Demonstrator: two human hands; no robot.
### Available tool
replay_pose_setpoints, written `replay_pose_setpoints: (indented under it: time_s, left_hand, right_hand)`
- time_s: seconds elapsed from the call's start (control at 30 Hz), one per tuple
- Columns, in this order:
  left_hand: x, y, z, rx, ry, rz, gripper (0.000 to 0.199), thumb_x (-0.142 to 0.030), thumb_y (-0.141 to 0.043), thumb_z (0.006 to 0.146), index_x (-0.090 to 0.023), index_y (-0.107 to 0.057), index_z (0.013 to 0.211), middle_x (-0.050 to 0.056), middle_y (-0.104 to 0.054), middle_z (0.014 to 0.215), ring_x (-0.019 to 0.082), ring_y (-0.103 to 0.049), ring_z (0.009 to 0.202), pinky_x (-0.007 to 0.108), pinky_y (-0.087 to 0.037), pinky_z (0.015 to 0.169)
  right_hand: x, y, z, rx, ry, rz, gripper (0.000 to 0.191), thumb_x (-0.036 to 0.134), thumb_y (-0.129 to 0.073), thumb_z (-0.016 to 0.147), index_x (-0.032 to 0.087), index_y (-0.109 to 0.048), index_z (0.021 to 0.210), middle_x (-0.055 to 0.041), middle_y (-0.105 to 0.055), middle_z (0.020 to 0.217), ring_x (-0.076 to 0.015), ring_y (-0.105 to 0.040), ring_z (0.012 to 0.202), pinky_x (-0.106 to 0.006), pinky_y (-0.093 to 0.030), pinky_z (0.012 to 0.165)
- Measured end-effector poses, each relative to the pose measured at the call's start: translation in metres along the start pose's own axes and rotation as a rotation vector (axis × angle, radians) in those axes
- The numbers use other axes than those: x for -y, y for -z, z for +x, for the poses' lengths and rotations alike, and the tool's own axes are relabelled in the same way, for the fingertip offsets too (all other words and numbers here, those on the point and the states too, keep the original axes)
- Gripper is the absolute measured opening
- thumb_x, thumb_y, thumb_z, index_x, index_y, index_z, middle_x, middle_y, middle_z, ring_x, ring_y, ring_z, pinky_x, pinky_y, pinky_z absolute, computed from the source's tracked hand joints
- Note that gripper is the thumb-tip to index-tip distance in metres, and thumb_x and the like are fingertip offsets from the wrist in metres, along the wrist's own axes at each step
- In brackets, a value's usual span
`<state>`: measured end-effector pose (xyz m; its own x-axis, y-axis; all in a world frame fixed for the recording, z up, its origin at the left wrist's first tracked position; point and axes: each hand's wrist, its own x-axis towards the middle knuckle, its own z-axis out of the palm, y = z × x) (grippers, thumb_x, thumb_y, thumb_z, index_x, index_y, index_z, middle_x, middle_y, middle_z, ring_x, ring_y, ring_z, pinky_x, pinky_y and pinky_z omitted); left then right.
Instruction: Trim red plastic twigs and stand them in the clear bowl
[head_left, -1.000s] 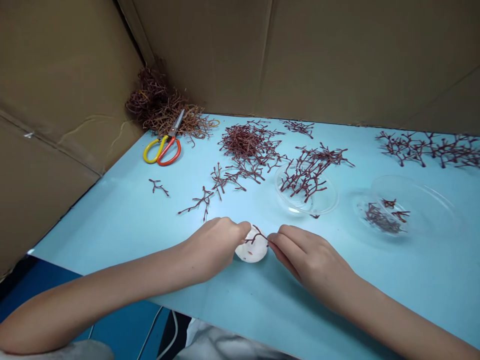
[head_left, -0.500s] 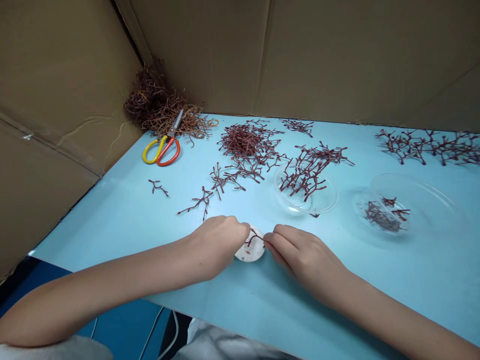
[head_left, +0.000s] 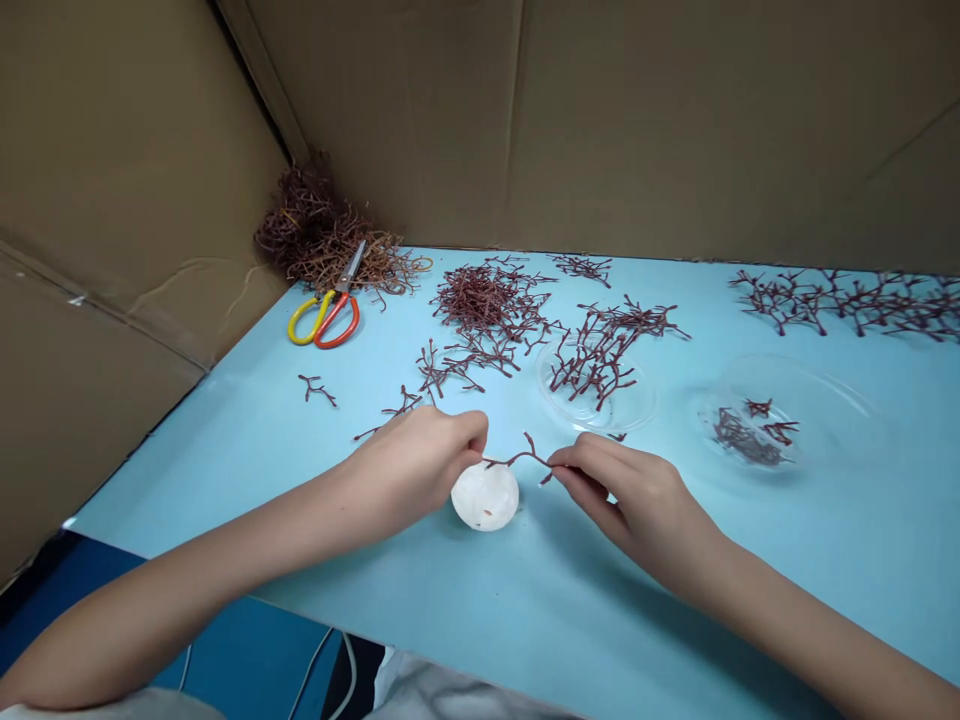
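Note:
A thin dark-red branched twig [head_left: 527, 453] is stretched between my two hands, above the light-blue table. My left hand [head_left: 427, 455] pinches its left end, near the upper rim of a small round white dish [head_left: 486, 500]. At the twig's other end, the thumb and forefinger of my right hand [head_left: 626, 480] are closed on it. Small brown bits lie on the white dish. Between the hands, short side branches stick up and down from the twig.
Scissors [head_left: 325, 318] with yellow and red handles lie by a tangled heap of stems [head_left: 322, 225]. Cut twigs [head_left: 480, 300] are piled at the back. Clear plastic bowls hold branched twigs [head_left: 596, 365] and small scraps [head_left: 746, 438]. More twigs [head_left: 847, 300] lie far right. Cardboard walls [head_left: 637, 130] border the table.
My hands have moved apart, the right one to the right and the left slightly left. The twig now stretches above the white dish's right side, and more of the dish shows.

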<state>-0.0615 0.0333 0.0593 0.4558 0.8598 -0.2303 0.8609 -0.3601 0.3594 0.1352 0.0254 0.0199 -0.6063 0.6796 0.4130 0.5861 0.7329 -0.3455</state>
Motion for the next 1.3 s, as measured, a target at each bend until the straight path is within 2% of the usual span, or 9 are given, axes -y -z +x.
replay_pose_setpoints:
  time_s: [0.13, 0.3, 0.47, 0.63, 0.77, 1.03, 1.17, 1.23, 1.3]
  left_hand:
    - [-0.005, 0.02, 0.013, -0.109, -0.097, -0.019, 0.015, -0.008, -0.036, 0.075, -0.017, -0.041, 0.063, -0.004, -0.041, 0.051, 0.008, -0.038, 0.047, 0.017, -0.025, 0.047]
    - [-0.014, 0.041, 0.057, -0.123, -0.258, 0.118, 0.015, -0.007, -0.037, 0.075, -0.015, -0.044, 0.064, -0.003, -0.041, 0.051, 0.008, -0.036, 0.047, 0.017, -0.024, 0.047]
    - [-0.018, 0.039, 0.099, -0.058, -0.317, 0.381, 0.013, -0.009, -0.037, 0.075, -0.015, -0.048, 0.071, -0.001, -0.044, 0.055, 0.009, -0.035, 0.046, 0.02, -0.02, 0.045]
    - [-0.019, 0.037, 0.118, -0.021, -0.326, 0.464, 0.015, -0.012, -0.035, 0.076, -0.016, -0.05, 0.074, 0.001, -0.045, 0.055, 0.01, -0.033, 0.045, 0.022, -0.019, 0.044]
    - [-0.021, 0.039, 0.121, 0.025, -0.303, 0.498, 0.015, -0.016, -0.035, 0.077, -0.017, -0.05, 0.076, 0.003, -0.049, 0.058, 0.012, -0.038, 0.047, 0.021, -0.021, 0.043]
    - [-0.023, 0.038, 0.119, 0.0, -0.251, 0.529, 0.018, -0.019, -0.038, 0.078, -0.017, -0.045, 0.094, 0.006, -0.055, 0.068, 0.017, -0.05, 0.058, 0.022, -0.026, 0.046]
    - [-0.02, 0.049, 0.096, -0.132, -0.171, 0.456, 0.026, -0.034, -0.042, 0.079, -0.015, -0.039, 0.098, 0.006, -0.055, 0.077, 0.018, -0.051, 0.063, 0.022, -0.03, 0.049]
    - [-0.008, 0.049, 0.081, -0.24, -0.098, 0.378, 0.024, -0.035, -0.04, 0.081, -0.016, -0.04, 0.095, 0.005, -0.055, 0.077, 0.016, -0.051, 0.065, 0.022, -0.032, 0.052]
    - [0.011, 0.04, 0.069, -0.247, -0.01, 0.363, 0.021, -0.036, -0.038, 0.081, -0.016, -0.043, 0.089, 0.003, -0.054, 0.075, 0.016, -0.051, 0.065, 0.022, -0.033, 0.054]
  right_hand:
    - [-0.004, 0.007, -0.011, -0.053, -0.094, 0.057, 0.016, 0.018, -0.037, 0.083, 0.013, -0.052, 0.088, -0.0002, -0.054, 0.058, -0.0076, -0.048, 0.045, -0.017, -0.039, 0.042]
    - [-0.019, 0.016, -0.045, -0.097, -0.235, 0.069, 0.018, 0.017, -0.037, 0.082, 0.012, -0.049, 0.096, 0.002, -0.053, 0.055, -0.0075, -0.047, 0.042, -0.017, -0.039, 0.039]
    - [-0.031, 0.016, -0.071, -0.125, -0.315, 0.093, 0.019, 0.017, -0.037, 0.082, 0.014, -0.048, 0.097, 0.003, -0.052, 0.053, -0.0082, -0.048, 0.042, -0.017, -0.039, 0.039]
    - [-0.028, 0.011, -0.076, -0.049, -0.271, 0.099, 0.024, 0.02, -0.034, 0.083, 0.014, -0.047, 0.102, 0.001, -0.055, 0.056, -0.0087, -0.049, 0.043, -0.018, -0.04, 0.04]
    - [-0.025, 0.01, -0.076, 0.022, -0.27, 0.11, 0.027, 0.021, -0.032, 0.084, 0.012, -0.047, 0.104, -0.0001, -0.055, 0.057, -0.0094, -0.051, 0.045, -0.019, -0.041, 0.042]
    - [-0.024, 0.014, -0.076, 0.002, -0.227, 0.065, 0.026, 0.022, -0.031, 0.085, 0.011, -0.047, 0.103, -0.0002, -0.055, 0.056, -0.0089, -0.051, 0.045, -0.018, -0.04, 0.041]
    - [-0.022, 0.007, -0.077, 0.024, -0.158, 0.035, 0.023, 0.02, -0.031, 0.085, 0.011, -0.046, 0.101, -0.0003, -0.056, 0.056, -0.009, -0.05, 0.043, -0.018, -0.039, 0.04]
    - [-0.022, 0.001, -0.079, 0.002, -0.11, 0.005, 0.022, 0.019, -0.031, 0.085, 0.011, -0.045, 0.101, -0.001, -0.057, 0.057, -0.0097, -0.051, 0.044, -0.019, -0.04, 0.041]
    - [-0.023, -0.005, -0.08, -0.015, -0.062, -0.009, 0.02, 0.018, -0.031, 0.085, 0.012, -0.044, 0.1, -0.0009, -0.057, 0.057, -0.0105, -0.052, 0.045, -0.02, -0.04, 0.042]
